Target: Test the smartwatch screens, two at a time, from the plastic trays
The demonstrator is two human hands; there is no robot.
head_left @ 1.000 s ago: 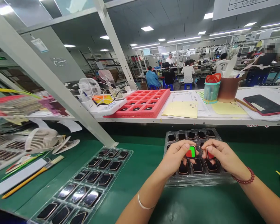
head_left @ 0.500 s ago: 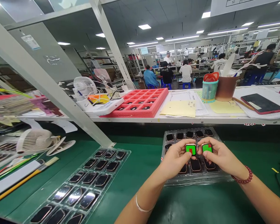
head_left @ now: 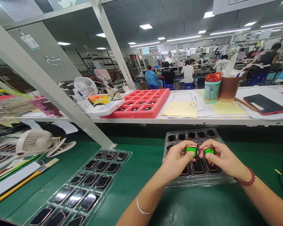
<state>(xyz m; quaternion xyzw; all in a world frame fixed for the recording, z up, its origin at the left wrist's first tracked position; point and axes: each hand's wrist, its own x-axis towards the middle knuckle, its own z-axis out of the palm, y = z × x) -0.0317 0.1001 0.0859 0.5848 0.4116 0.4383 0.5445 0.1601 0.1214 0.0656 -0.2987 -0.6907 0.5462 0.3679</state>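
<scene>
My left hand (head_left: 180,158) is closed around a smartwatch (head_left: 190,150), its thumb resting on the lit screen, which is all green. In my right hand (head_left: 219,157) is a second smartwatch (head_left: 208,150), green with a red patch at the upper right; the thumb presses its lower part. The two watches are held side by side, a small gap between them. Both hands are over a clear plastic tray (head_left: 179,182) holding several dark-screened watches (head_left: 198,166), partly hidden by the hands.
At left lies another clear tray (head_left: 129,154) of dark watches. Beyond it are a brush (head_left: 25,182) and a small white fan (head_left: 34,142). A shelf (head_left: 179,121) above carries a red foam tray (head_left: 153,114), cups (head_left: 212,91) and a phone (head_left: 265,104). Several people sit farther back.
The left watch's screen has gone from green with a red patch to all green, and that watch has shifted slightly left. The red patch on the right watch looks smaller. Both hands stay nearly in place.
</scene>
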